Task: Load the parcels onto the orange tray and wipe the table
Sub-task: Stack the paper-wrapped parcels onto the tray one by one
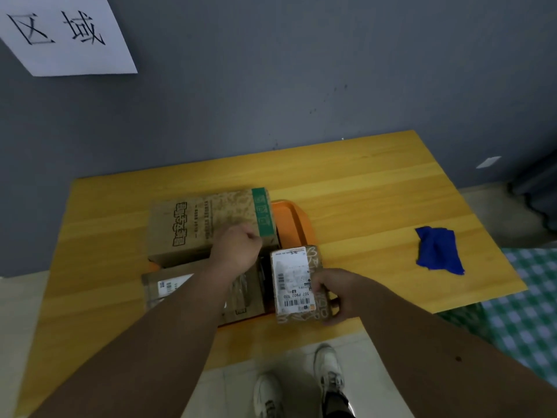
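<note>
An orange tray [294, 220] lies on the wooden table [376, 200], mostly covered by parcels. A large brown carton [205, 218] with a green stripe stands on its far part. My left hand [238, 248] rests as a fist against the carton's near right corner. A flat brown parcel [244, 297] lies on the tray's near part, partly under my left forearm. My right hand [334, 294] grips a small patterned parcel [294, 282] with a white shipping label, at the tray's right near edge.
A crumpled blue cloth [438, 251] lies on the table's right side. A grey wall [271, 86] with a white paper sign [63, 34] runs behind the table. A green checked fabric [518, 312] sits to the right. My shoes [328, 366] stand on the tiled floor below.
</note>
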